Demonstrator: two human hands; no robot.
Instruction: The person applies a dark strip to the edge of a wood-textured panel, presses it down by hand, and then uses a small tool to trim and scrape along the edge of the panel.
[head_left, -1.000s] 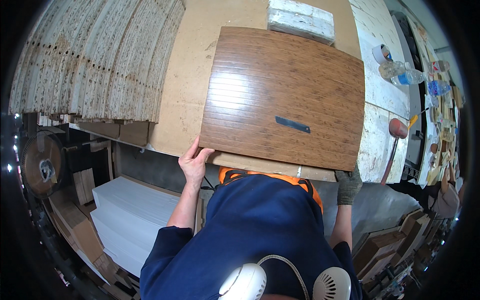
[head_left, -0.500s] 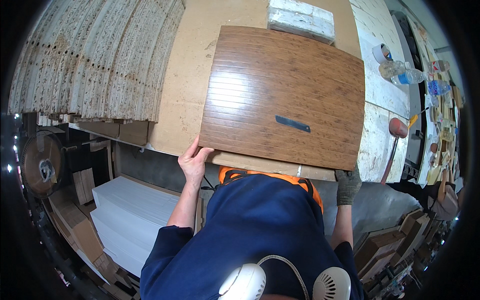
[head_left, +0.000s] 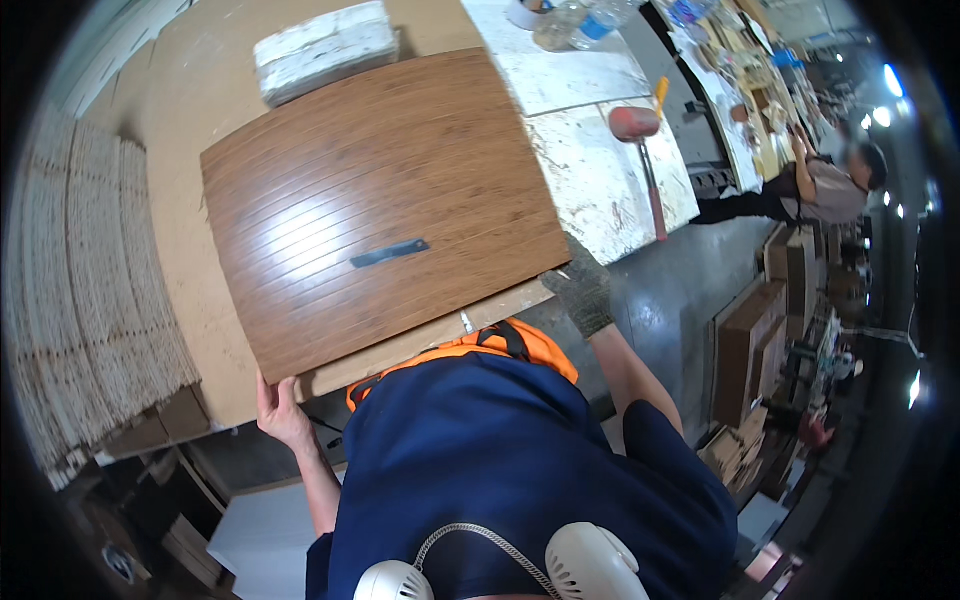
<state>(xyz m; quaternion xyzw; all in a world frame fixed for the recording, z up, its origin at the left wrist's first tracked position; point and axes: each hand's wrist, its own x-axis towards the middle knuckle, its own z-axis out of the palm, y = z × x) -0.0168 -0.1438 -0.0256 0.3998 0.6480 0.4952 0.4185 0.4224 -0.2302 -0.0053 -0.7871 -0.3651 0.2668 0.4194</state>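
Note:
A brown wood-grain panel (head_left: 370, 170) with fine parallel grooves lies on the cardboard-covered table. On top of it rests a flat dark blade (head_left: 390, 253) with a small hole at one end. My bare left hand (head_left: 285, 415) holds the panel's near left corner, thumb and finger at its edges. At the near right corner, my right hand (head_left: 583, 292) in a dark grey knitted glove grips the panel; its fingertips are partly hidden at the edge.
A stack of ribbed, stained boards (head_left: 90, 290) stands at the left. Behind the panel sits a white wrapped block (head_left: 325, 50). To the right are a red-headed mallet (head_left: 635, 124) and plastic bottles (head_left: 605, 20). Another person (head_left: 835, 185) stands farther right.
The view has swung right, so the table appears shifted left and turned. Both hands stay at the panel's near corners, and the blade still lies on it.

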